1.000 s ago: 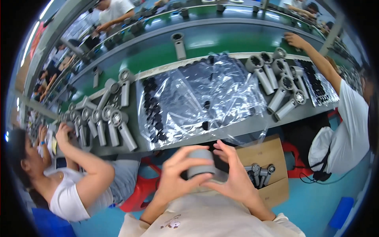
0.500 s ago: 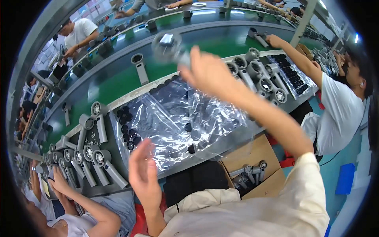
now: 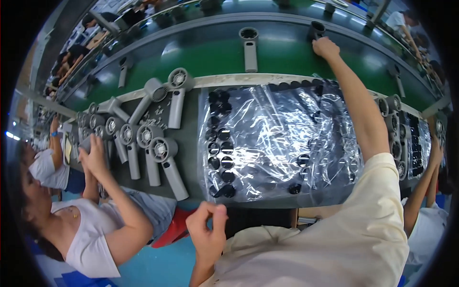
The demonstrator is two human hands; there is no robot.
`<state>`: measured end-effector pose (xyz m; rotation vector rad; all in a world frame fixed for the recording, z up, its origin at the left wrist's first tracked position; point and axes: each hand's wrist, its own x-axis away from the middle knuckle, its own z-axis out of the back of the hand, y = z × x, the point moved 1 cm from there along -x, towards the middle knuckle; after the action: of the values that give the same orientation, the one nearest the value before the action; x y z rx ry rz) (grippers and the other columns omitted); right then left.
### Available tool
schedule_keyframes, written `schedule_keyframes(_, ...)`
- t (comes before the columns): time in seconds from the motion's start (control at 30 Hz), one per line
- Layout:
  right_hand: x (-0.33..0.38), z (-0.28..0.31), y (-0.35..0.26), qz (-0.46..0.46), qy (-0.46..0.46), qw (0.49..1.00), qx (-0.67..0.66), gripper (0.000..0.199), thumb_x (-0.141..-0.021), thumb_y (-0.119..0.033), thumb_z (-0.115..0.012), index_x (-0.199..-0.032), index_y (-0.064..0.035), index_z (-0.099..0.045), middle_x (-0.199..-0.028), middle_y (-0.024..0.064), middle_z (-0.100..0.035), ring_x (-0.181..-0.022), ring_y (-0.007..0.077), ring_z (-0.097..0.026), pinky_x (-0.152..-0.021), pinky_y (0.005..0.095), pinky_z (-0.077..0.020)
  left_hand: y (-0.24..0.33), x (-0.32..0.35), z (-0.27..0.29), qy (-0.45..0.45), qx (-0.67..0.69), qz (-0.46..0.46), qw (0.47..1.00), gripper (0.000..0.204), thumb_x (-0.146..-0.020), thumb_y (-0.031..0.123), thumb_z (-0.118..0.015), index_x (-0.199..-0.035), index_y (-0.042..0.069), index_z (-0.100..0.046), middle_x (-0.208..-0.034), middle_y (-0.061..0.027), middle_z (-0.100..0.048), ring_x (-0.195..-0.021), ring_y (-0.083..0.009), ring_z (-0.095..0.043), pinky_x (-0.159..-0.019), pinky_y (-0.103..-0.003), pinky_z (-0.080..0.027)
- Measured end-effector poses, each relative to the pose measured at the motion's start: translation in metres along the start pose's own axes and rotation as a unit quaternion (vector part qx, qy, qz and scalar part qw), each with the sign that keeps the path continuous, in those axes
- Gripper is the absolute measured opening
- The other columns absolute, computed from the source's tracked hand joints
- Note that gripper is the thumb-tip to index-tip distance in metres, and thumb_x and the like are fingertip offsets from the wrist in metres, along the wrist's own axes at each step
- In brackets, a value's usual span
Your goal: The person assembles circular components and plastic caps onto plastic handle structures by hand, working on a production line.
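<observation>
My right arm stretches far over the bench to the green conveyor belt. There my right hand is closed round the handle of a grey handheld fan, whose dark round head points away from me. The fingers hide most of its handle. Close to my body, my left hand is curled, thumb against the fingers, and no object shows in it. It is just below the near left corner of a clear plastic sheet, where black round caps lie in rows.
Another handheld fan lies on the belt. Several grey fans crowd the bench at left, near scattered small pieces. More fans stand at right. A seated co-worker is on my left; another person's arm reaches in at right.
My right hand has carried the fan away to the right, onto the belt's far part. My left hand has gone from spread fingers to curled. The view has turned left.
</observation>
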<state>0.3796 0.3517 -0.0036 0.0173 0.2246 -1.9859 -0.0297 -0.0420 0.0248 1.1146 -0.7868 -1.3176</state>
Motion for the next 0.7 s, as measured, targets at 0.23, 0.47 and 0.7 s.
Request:
schedule_keyframes(0.23, 0.031, 0.036, -0.009, 0.105, 0.027, 0.994, 0.014, 0.061, -0.085, -0.052, -0.053, -0.111, 0.0027, -0.057, -0.107, 0.0227, -0.062, -0.101, 0.0383, -0.060, -0.086, 0.0451, -0.0475, 0.004, -0.068, 0.013, 0.113, -0.151, -0.080, 0.979, 0.029, -0.094, 0.015, -0.050, -0.071, -0.002, -0.052, -0.057, -0.0061, -0.048, -0.053, -0.0111, -0.044, -0.050, -0.028, -0.034)
schedule_keyframes(0.47, 0.207, 0.135, 0.010, 0.275, 0.190, 0.942, -0.037, 0.040, -0.088, -0.036, -0.059, -0.099, 0.0020, -0.060, -0.079, 0.0185, -0.063, -0.080, 0.0356, -0.062, -0.071, 0.0426, -0.0473, -0.049, -0.217, 0.011, 0.127, -0.461, -0.216, 0.851, 0.027, -0.085, 0.021, -0.060, -0.097, -0.003, -0.059, -0.088, -0.0242, -0.063, -0.083, -0.0421, -0.060, -0.074, -0.048, -0.047)
schedule_keyframes(0.7, 0.272, 0.151, 0.108, 0.193, 0.141, 0.970, -0.048, 0.016, -0.081, -0.010, -0.060, -0.081, 0.0056, -0.063, -0.073, 0.0193, -0.062, -0.073, 0.0360, -0.060, -0.069, 0.0407, -0.0474, 0.006, -0.171, -0.032, 0.063, -0.360, -0.257, 0.895, 0.031, -0.089, 0.025, -0.057, -0.103, -0.003, -0.063, -0.100, -0.0203, -0.063, -0.096, -0.0344, -0.060, -0.084, -0.039, -0.045)
